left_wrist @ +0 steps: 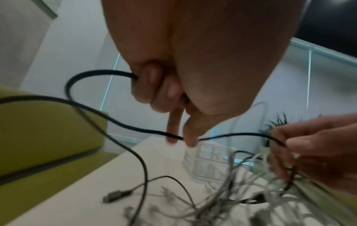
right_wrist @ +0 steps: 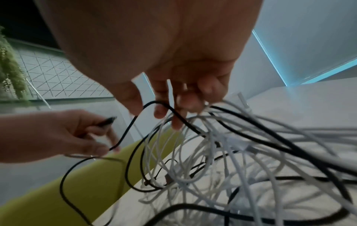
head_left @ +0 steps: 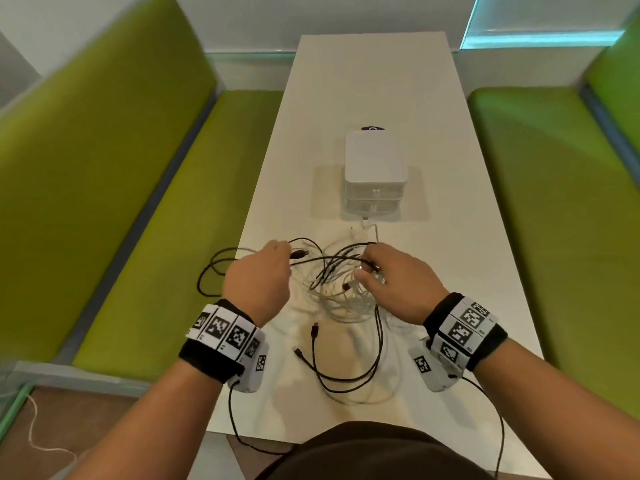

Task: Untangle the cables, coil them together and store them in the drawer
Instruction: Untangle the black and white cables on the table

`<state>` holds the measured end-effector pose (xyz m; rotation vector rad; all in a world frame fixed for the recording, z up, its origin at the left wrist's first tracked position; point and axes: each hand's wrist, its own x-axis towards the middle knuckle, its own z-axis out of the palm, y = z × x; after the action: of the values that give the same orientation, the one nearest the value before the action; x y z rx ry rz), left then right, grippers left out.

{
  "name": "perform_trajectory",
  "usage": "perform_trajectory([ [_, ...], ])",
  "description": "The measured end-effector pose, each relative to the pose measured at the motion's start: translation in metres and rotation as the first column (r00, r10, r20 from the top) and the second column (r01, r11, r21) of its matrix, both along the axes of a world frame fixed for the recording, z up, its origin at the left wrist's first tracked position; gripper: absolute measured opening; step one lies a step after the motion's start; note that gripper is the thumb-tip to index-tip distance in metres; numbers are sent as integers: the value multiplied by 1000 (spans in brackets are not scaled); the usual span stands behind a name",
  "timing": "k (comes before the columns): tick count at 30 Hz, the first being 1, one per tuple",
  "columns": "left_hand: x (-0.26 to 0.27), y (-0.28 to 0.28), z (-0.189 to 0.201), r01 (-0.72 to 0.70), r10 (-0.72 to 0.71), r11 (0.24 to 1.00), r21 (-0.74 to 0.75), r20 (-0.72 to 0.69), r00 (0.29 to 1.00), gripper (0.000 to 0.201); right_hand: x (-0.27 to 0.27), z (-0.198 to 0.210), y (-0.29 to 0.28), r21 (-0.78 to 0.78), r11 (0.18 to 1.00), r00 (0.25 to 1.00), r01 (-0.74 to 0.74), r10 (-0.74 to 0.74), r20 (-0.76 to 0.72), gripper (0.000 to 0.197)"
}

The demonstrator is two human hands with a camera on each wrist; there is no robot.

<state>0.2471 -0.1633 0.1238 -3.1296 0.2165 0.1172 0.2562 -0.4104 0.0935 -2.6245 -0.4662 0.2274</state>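
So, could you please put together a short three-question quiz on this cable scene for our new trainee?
1. True or false: both drawers of the drawer unit are closed.
2. Which cable does the left hand hold? A) a black cable B) a white cable C) none
3. Fill in: the right hand grips a tangle of white cables and ____ cables.

Key: 1 true. 2 A. 3 black; the tangle hangs from the fingers down to the table.
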Motion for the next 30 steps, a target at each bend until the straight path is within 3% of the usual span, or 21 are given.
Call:
perform_trajectory([
  [2,-7,-15,3,176,-167,973,-151,69,984,16,-1,-5,4,-59,997,997,-55,51,-58,19],
  [4,-16,-33,5,381,-366,887,-262,108,924,12,0,-6,7,-102,991,996,-83,78,-50,21],
  [6,-22,-47,0,440,-443,833,-335,70,894,15,-1,-5,10,-39,996,997,-77,77,-16,29],
  [9,-19,-51,-7,290,-307,846,-448,37,951,12,-5,-3,9,106,991,997,-76,77,2,45],
  [12,-17,-52,-5,311,-293,828,-467,113,949,17,-9,-3,3,139,986,995,-89,83,49,38],
  [15,-16,-53,-1,365,-337,831,-420,142,931,17,-11,-1,-1,39,989,985,-144,140,101,39],
  [19,-15,-57,5,318,-341,851,-419,21,940,20,-13,2,-4,-138,986,991,-95,107,83,42],
  [22,-12,-49,23,292,-203,753,-590,214,955,25,-7,-2,-13,-200,980,1000,8,-6,9,18],
  [25,-6,-37,36,315,-144,715,-624,310,940,30,-3,-7,-18,-133,986,994,96,-101,-32,19],
  [27,-2,-30,33,262,-122,730,-631,257,959,35,2,-5,-17,-35,981,982,191,-190,7,23],
  [30,5,-14,15,69,-6,863,-501,125,992,42,11,-1,-17,125,930,937,347,-350,1,35],
])
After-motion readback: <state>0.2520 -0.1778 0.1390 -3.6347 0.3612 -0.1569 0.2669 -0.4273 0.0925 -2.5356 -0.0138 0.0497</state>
